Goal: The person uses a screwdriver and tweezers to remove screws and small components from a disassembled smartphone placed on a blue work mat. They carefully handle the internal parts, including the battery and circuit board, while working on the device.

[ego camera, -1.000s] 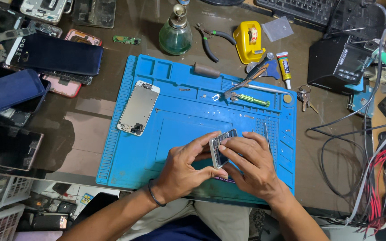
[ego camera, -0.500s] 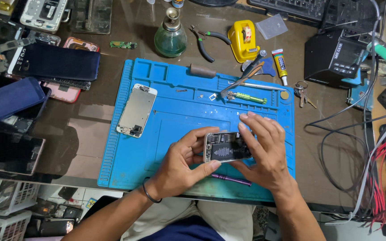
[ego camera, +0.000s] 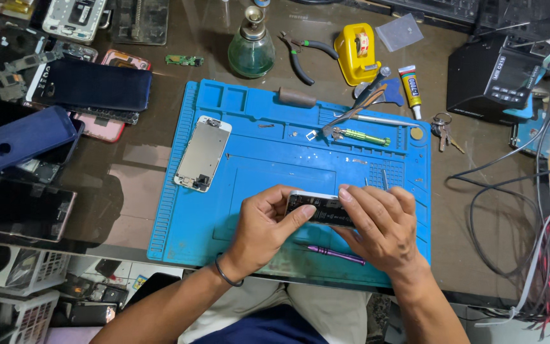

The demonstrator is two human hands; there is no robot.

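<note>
Both hands hold one small opened phone body with dark insides (ego camera: 321,209) just above the blue rubber work mat (ego camera: 268,146), near the mat's front edge. The left hand (ego camera: 263,228) grips the phone's left end, with the thumb on its near side and the fingers curled around the far side. The right hand (ego camera: 380,224) grips the right end, and its fingers (ego camera: 367,196) lie flat over the top of the phone. Both hands are closed tight on the phone. A thin black band (ego camera: 224,275) goes around the left wrist.

A thin purple screwdriver (ego camera: 335,254) lies on the mat right under the hands. Farther left on the mat lies a white phone screen panel (ego camera: 202,153), face down and tilted. At the back of the mat rest a green-handled screwdriver (ego camera: 363,136) and a brown stubby tool handle (ego camera: 296,97).

The mat sits on a dark brown bench (ego camera: 472,191). Behind the mat stand a round green glass bottle (ego camera: 251,53), black pliers (ego camera: 297,56), a yellow tape measure (ego camera: 356,53) and a small glue tube (ego camera: 411,89). A black box with buttons (ego camera: 495,78) stands at the right, with black cables (ego camera: 498,191) near it. At the left lie several dark phones (ego camera: 90,85), well apart from the hands.
</note>
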